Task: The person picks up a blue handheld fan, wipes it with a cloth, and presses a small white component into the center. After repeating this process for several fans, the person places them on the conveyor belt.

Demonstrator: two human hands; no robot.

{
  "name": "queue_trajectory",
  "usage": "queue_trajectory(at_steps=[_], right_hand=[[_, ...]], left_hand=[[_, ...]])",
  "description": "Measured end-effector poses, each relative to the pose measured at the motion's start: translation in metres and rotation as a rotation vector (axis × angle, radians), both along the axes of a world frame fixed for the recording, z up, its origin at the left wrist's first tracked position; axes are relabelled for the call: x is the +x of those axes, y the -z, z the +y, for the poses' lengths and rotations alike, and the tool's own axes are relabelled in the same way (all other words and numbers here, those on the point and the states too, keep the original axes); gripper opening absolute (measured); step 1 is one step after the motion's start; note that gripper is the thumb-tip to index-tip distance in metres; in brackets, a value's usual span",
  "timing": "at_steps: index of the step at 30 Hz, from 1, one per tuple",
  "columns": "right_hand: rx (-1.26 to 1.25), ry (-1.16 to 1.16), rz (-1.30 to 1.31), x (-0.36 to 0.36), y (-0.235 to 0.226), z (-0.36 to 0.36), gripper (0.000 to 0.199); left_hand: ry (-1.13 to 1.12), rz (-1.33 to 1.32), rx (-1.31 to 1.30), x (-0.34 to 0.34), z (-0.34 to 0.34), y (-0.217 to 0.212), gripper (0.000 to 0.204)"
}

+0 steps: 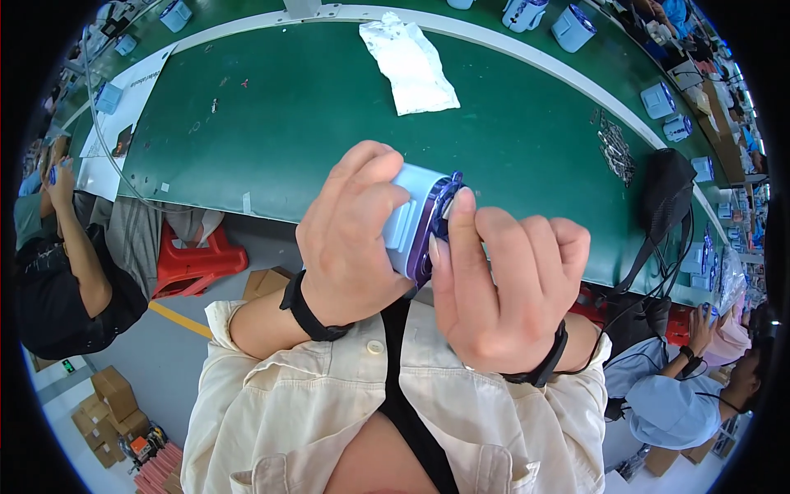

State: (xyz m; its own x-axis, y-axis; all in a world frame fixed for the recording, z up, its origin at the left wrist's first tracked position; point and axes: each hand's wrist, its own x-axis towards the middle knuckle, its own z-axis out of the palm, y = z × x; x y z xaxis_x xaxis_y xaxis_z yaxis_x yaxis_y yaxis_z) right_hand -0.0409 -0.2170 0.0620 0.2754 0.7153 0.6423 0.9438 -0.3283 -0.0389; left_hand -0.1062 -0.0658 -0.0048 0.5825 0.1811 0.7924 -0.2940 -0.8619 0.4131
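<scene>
A light-blue plastic housing with a dark blue-purple end [401,229] is held above the near edge of the green table. Wrapped round its body from the left is my left hand [350,235], with the dark end turned to the right. My right hand [502,284] is at that end, its thumb and forefinger pinched on a small pale piece [447,211] against the dark rim. The fingertips partly hide this piece, so I cannot make out its kind. The other fingers of the right hand are curled.
A crumpled white bag [409,66] lies on the green table [271,107]. A heap of small metal parts [615,148] and a black bag [665,185] are at the right. More blue housings [573,29] stand beyond the pale rail. People sit at both sides, near a red stool [197,262].
</scene>
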Motion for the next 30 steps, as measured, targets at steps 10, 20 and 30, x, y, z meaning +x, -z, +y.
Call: queue_trajectory(at_steps=[10, 20, 30], right_hand=[[0.214, -0.219, 0.277, 0.017, 0.006, 0.0, 0.033], [0.11, -0.189, 0.088, 0.024, 0.004, 0.001, 0.03], [-0.097, 0.088, -0.026, -0.001, 0.012, 0.002, 0.031]], left_hand=[[0.27, 0.053, -0.546, -0.002, -0.013, 0.002, 0.065], [0.006, 0.094, -0.085, 0.001, -0.004, 0.004, 0.067], [-0.036, 0.077, -0.107, 0.002, -0.005, 0.008, 0.065]])
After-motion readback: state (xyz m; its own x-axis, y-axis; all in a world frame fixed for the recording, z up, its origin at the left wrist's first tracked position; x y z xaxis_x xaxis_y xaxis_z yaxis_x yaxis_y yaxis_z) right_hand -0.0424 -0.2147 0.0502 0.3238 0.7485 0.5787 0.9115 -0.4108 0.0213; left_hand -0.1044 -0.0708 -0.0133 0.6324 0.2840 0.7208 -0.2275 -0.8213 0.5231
